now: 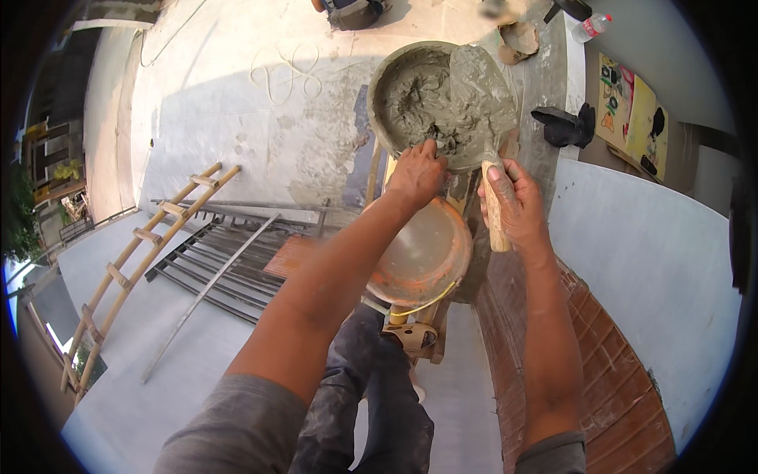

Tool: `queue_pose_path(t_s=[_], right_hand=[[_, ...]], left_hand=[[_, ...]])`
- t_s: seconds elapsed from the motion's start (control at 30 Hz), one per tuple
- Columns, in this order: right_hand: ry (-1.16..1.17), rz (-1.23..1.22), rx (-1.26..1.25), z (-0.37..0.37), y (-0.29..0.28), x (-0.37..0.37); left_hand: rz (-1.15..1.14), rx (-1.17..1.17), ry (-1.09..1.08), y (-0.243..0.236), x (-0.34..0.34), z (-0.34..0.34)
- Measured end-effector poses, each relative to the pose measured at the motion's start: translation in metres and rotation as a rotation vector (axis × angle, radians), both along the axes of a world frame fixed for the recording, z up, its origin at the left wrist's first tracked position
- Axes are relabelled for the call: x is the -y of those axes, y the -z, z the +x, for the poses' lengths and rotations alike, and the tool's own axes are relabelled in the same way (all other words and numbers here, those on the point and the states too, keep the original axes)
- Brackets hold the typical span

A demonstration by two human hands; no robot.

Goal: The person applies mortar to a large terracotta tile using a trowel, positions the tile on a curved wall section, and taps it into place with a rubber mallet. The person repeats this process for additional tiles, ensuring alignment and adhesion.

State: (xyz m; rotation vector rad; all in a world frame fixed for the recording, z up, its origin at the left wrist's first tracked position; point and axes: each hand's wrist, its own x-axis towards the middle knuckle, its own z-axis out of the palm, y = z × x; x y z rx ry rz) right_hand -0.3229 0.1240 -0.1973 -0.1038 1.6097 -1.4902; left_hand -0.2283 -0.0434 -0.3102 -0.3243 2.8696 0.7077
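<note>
My right hand [513,201] is closed around the pale wooden handle of a trowel [497,207]. Grey wet mortar coats the trowel's blade, which lies over the right part of a round basin [377,103]. Lumpy mortar [414,99] fills the basin. At the basin's near rim, my left hand [420,175] has its fingers curled and bunched together; what they hold, if anything, is hidden. Below my left wrist stands an orange bucket [464,261] with cloudy grey water and a yellow handle, partly covered by my left forearm.
A bamboo ladder [126,268] and a dark metal grille [213,257] lie to the left. On the right are a tiled brown surface [608,379], a black cloth-like item [564,126] and a plastic bottle [592,28]. A pale cord [288,75] lies coiled beyond.
</note>
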Motion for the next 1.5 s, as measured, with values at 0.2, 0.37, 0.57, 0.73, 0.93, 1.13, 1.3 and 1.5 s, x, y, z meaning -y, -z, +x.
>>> queue_pose_path(t_s=[0.2,0.37,0.57,0.73,0.93,1.13,1.3,1.5], right_hand=[[0.112,-0.202,0.031,0.001,-0.033,-0.008],[-0.079,0.056,-0.672,0.009,0.047,-0.041],[-0.371,0.559,-1.246,0.009,0.15,-0.053],[-0.445,0.684,-1.143,-0.003,0.197,-0.065],[-0.503,0.726,-1.171,0.0,0.215,-0.113],[-0.463,0.873,-1.037,0.049,0.181,-0.232],[-0.11,0.401,-0.853,0.057,0.089,-0.154],[-0.07,0.279,-0.115,0.0,0.095,-0.052]], left_hand=[[0.039,-0.098,0.004,-0.051,0.049,0.009],[0.021,-0.159,-0.474,-0.038,0.106,0.01],[0.261,0.11,-0.73,0.028,0.141,0.003],[0.407,0.207,-0.779,0.029,0.139,-0.007],[0.443,0.248,-0.775,0.038,0.148,-0.008],[0.463,0.163,-0.85,0.04,0.133,-0.009],[0.586,0.189,-0.916,-0.009,0.07,0.059],[1.035,0.642,-0.774,-0.09,-0.135,0.177]])
